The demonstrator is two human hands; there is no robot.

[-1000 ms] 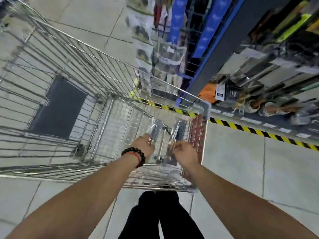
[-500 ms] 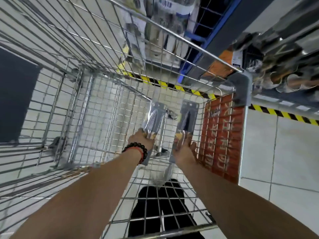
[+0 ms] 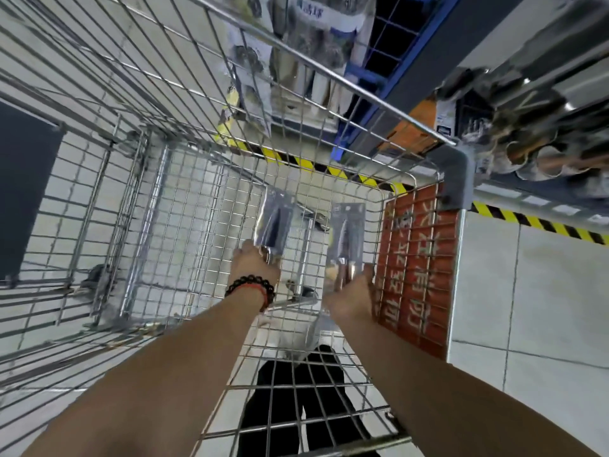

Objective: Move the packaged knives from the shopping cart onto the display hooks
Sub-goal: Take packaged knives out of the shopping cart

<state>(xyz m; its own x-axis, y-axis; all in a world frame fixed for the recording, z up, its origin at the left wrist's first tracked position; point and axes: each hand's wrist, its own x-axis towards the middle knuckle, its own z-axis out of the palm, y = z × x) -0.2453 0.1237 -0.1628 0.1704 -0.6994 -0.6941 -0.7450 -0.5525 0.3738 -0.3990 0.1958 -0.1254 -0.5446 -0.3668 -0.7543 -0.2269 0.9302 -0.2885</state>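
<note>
Both my arms reach down into the wire shopping cart [image 3: 184, 199]. My left hand [image 3: 255, 263], with a dark bead bracelet at the wrist, grips the lower end of one clear-packaged knife [image 3: 274, 222]. My right hand [image 3: 354, 295] holds a second packaged knife [image 3: 346, 232] by its lower end, close to the cart's right wall. Both packs point away from me, side by side above the cart's mesh bottom. The display hooks are blurred at the top of the view and cannot be made out.
A red plastic panel [image 3: 417, 272] with white characters lines the cart's right end. Shelving with blurred goods [image 3: 543, 103] stands at the upper right behind a yellow-black floor stripe [image 3: 540, 222]. Hanging packaged goods [image 3: 313, 34] show at the top. A dark flap [image 3: 23, 192] sits at the cart's left.
The view has dropped closer into the cart. Both hands keep hold of their knife packs, and the right one has shifted toward the red panel.
</note>
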